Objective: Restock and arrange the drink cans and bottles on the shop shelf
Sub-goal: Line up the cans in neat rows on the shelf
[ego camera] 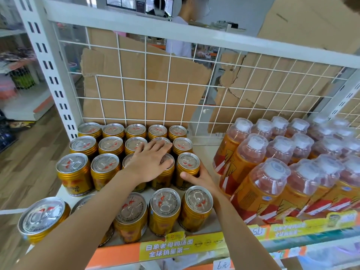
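Note:
Gold drink cans [105,147] with silver tops stand in several rows on the left half of the white shelf [204,152]. My left hand [150,162] lies flat, fingers straight, across the tops of two cans in the middle rows. My right hand [196,177] grips the side of the rightmost can [188,168] of the third row, thumb across its front. Three more cans [164,209] stand in the front row, partly under my forearms. Amber bottles [253,164] with white caps and clear overcaps fill the right half of the shelf.
A white wire grid [155,90] backs the shelf, with torn cardboard [136,75] behind it. A slotted white upright [48,65] stands at the left. A yellow and orange price strip [175,248] runs along the front edge. A person [181,32] stands beyond the grid.

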{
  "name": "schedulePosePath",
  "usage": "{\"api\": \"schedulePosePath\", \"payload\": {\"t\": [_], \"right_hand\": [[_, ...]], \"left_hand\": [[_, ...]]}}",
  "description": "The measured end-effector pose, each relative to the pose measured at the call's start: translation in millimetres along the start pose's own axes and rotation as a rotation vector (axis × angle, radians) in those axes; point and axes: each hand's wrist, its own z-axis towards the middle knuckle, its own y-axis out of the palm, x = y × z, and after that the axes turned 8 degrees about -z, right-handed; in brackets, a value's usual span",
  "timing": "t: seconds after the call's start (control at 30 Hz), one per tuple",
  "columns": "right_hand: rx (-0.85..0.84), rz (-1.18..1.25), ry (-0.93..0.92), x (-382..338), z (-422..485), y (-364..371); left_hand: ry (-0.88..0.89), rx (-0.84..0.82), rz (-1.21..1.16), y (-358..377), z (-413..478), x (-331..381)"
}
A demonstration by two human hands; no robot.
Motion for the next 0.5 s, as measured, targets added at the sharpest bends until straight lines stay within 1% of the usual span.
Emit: {"api": "schedulePosePath", "payload": {"t": [0.17, 0.23, 0.33, 0.43, 0.5], "right_hand": [[-0.043, -0.075, 0.023, 0, 2, -5], [-0.048, -0.066, 0.024, -9, -2, -9], [0.049, -0.057, 0.006, -22, -11, -13], [0.119, -0.045, -0.048, -30, -19, -13], [0.151, -0.123, -0.107, -37, -24, -15]], "left_hand": [[-0.012, -0.021, -0.001, -4, -2, 2], [-0.021, -0.023, -0.107, -7, -2, 2], [-0.022, 0.061, -0.348, -19, -7, 0], [-0.027, 0.167, -0.356, -30, -27, -1], [-0.034, 0.194, -0.340, -37, -48, -1]]}}
